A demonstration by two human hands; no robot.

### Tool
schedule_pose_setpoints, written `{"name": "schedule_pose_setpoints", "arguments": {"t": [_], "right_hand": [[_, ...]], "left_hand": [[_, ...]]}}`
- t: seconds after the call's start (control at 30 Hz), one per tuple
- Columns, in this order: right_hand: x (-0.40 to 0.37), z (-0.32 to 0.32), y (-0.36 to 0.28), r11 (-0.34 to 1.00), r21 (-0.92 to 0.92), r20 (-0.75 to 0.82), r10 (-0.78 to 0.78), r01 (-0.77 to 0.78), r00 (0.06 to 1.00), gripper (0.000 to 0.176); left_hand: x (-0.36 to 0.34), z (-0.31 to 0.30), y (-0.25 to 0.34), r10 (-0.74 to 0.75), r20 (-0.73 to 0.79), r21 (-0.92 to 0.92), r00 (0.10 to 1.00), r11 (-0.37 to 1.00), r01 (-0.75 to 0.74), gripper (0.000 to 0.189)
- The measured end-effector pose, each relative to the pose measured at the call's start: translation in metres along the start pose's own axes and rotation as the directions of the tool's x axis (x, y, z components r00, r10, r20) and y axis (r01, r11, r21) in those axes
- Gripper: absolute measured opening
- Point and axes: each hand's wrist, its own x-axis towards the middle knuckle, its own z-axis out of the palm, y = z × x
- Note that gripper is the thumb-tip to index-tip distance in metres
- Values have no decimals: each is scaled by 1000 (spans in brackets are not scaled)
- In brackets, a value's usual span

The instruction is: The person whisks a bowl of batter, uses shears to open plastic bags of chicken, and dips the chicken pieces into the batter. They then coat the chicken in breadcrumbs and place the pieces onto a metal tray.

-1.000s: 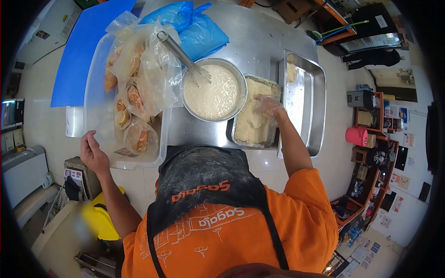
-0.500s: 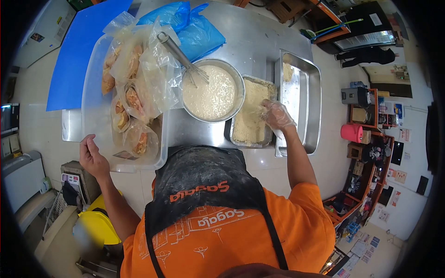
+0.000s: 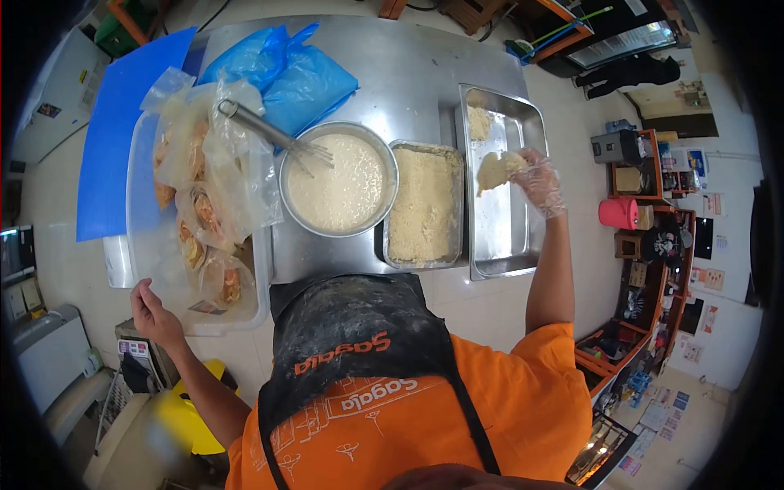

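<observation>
My right hand (image 3: 541,184), in a clear plastic glove, pinches a flat crumb-coated piece of food (image 3: 499,171) over the deep steel pan (image 3: 500,239). Another coated piece (image 3: 478,122) lies at the far end of that pan. To its left stands a tray of pale crumbs (image 3: 422,208). Beside the crumbs is a round bowl of lumpy cream-coloured batter (image 3: 339,181), with a wire whisk (image 3: 265,128) leaning across its rim. My bare left hand (image 3: 155,314) hangs near the front left corner of the plastic tub, fingers curled, with nothing in it.
A translucent tub (image 3: 260,306) on the left holds several plastic bags of raw-looking meat (image 3: 204,214). Behind the bowl lie blue plastic bags (image 3: 302,82) on the steel table (image 3: 408,53). A blue board (image 3: 122,131) is at the far left. Another person (image 3: 633,75) is in the background.
My right hand has lifted the coated piece out of the crumbs and carried it right, over the steel pan. My left hand stays beside the tub; the view has shifted slightly.
</observation>
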Motion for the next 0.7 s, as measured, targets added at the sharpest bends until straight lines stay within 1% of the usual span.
{"name": "schedule_pose_setpoints", "arguments": {"t": [0.07, 0.17, 0.27, 0.3, 0.37, 0.4, 0.43, 0.47, 0.57, 0.67, 0.7], "right_hand": [[13, -14, 17, 961, -272, -85, 15, -38, 996, 33], [46, -11, 70, 901, -431, -129, -9, -48, 992, 34], [69, 0, 95, 982, -188, -79, 4, -19, 997, 30], [79, 8, 105, 988, -91, -79, 114, -121, 990, 29], [93, 32, 135, 940, 103, -44, 332, -326, 942, 28], [96, 54, 176, 951, 153, -51, 279, -268, 959, 27], [97, 80, 231, 957, 200, -62, 225, -208, 972, 26], [100, 93, 258, 958, 246, -76, 168, -144, 983, 26], [113, 104, 230, 892, 198, -145, 436, -406, 888, 27], [116, 108, 223, 875, 304, -38, 407, -377, 913, 31], [118, 108, 242, 963, 74, -36, 262, -259, 964, 33]], "left_hand": [[1, 1, 2, 15, -18, 27, 1000, 1000, -14, 22], [2, 5, 11, 25, -35, 87, 999, 996, -22, 23], [3, 7, 11, 59, -29, 134, 998, 989, -55, 24], [3, 6, 11, 46, -27, 145, 999, 989, -42, 24], [4, 6, 10, 21, -18, 166, 1000, 986, -18, 24], [4, 7, 11, 28, -17, 179, 999, 983, -25, 24], [4, 7, 12, 34, -16, 192, 999, 981, -30, 24], [5, 8, 12, 39, -18, 204, 999, 978, -34, 25], [8, 6, -4, 129, -14, 238, 991, 963, -122, 25], [5, 8, 14, 20, -1, 241, 1000, 970, -19, 25], [6, 9, 15, 26, 5, 246, 1000, 969, -27, 25]]}}
